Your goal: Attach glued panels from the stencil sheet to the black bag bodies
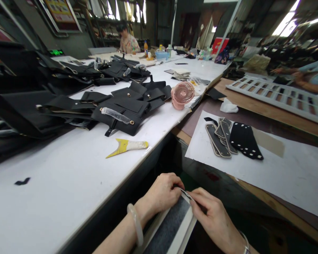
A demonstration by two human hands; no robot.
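A flat dark grey panel with white edge bands (172, 224) lies below my hands, near the lower edge of the view. My left hand (164, 192), with a pale bangle on its wrist, pinches the panel's far end. Opposite it, my right hand (213, 213) grips the same end between thumb and fingers. A thin strip with a light edge (186, 194) shows between the two sets of fingertips; whether it is part of the panel I cannot tell. The panel's near end runs out of view.
On the white table (69, 197) at left lie black bag pieces (127, 109), a yellow-and-white forked tool (127, 146) and a pink fan (182, 94). Strap-shaped pieces (219, 139) and a black studded piece (245, 139) rest on white paper at right. Two people sit farther off.
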